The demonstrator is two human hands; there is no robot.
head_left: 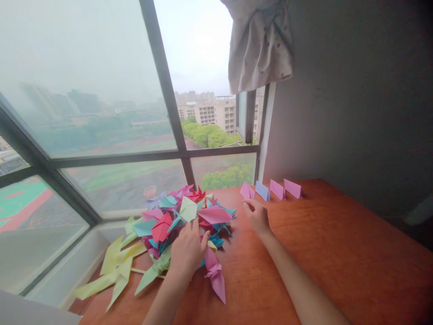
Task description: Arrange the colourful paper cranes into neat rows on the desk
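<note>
A heap of origami pieces (161, 228) in red, pink, blue, green and yellow lies on the wooden table. My left hand (189, 246) rests over its near side, thumb apart from the fingers. Its fingertips reach just below a pale green folded piece (188, 209); whether they touch it I cannot tell. Farther right, my right hand (258, 217) is closed in a pinch at the lower edge of a pink folded paper (247, 190). That paper is leftmost in a row with a blue folded paper (262, 191) and two pink folded papers (277, 189), all standing on edge.
The brown table (338, 253) runs up to a large window with dark frames (118, 160). Large yellow folded pieces (118, 273) lie at the table's left side. A gathered curtain (260, 49) hangs above, beside a grey wall (338, 90).
</note>
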